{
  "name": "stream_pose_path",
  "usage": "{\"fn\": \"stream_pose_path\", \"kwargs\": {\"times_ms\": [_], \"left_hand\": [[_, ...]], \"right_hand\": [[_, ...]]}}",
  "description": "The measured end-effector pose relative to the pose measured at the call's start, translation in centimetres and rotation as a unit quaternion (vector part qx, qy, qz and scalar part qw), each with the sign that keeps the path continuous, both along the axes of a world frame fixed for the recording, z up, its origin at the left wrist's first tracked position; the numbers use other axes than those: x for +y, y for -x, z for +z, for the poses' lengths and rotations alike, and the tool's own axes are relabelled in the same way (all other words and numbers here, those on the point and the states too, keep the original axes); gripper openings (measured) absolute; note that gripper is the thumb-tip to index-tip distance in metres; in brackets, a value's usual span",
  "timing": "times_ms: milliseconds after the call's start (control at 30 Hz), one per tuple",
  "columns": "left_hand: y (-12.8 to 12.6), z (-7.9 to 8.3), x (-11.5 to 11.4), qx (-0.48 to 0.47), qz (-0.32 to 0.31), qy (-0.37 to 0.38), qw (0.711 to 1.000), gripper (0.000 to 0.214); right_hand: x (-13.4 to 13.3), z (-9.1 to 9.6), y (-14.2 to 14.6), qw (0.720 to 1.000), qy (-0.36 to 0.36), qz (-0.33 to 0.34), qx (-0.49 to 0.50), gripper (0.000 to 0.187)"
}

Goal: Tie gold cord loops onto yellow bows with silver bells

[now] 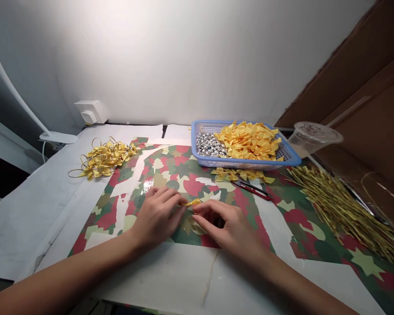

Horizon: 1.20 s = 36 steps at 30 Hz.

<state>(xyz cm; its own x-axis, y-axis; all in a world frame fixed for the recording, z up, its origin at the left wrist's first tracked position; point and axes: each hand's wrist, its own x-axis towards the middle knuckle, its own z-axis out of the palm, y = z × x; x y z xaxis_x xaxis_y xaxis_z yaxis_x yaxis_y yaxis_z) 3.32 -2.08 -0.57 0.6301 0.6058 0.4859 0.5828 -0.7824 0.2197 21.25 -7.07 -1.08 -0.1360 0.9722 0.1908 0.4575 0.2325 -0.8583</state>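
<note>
Over the middle of the patterned sheet, my left hand (160,212) pinches a small yellow ribbon bow (193,202) between thumb and forefinger. My right hand (225,218) is just right of the bow, thumb and forefinger curled close together. A thin strand seems to show at its fingertips, too small to make out. Beyond the hands stands a blue plastic basket (246,162), with silver beads or bells (210,145) on its left side and a heap of yellow ribbon bows (249,141) on its right.
At the left lies a pile of bows with gold loops (107,157). Several loose bows (241,175) and red and black slim tools (254,190) lie before the basket. On the right are gold cords (344,210), a lidded clear cup (310,139) and cardboard (364,87). A white lamp (58,137) stands back left.
</note>
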Motion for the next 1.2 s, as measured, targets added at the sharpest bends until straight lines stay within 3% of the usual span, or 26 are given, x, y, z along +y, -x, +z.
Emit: {"fn": "stream_pose_path", "kwargs": {"times_ms": [200,733,1033,1200], "left_hand": [[0.3,0.1,0.4,-0.026,0.008,0.066,0.997,0.011],[0.5,0.1,0.4,-0.063,-0.035,0.095,0.993,0.015],[0.3,0.3,-0.4,-0.076,-0.059,0.072,0.993,0.014],[0.1,0.4,-0.5,-0.102,-0.075,0.038,0.991,0.014]], "right_hand": [[0.1,0.1,-0.3,0.999,0.017,-0.004,0.037,0.011],[0.3,-0.3,-0.4,0.997,0.029,-0.033,0.068,0.01],[0.4,-0.6,-0.3,0.985,0.059,-0.077,0.14,0.026],[0.9,0.7,-0.6,0.962,0.151,0.014,0.229,0.032]]}}
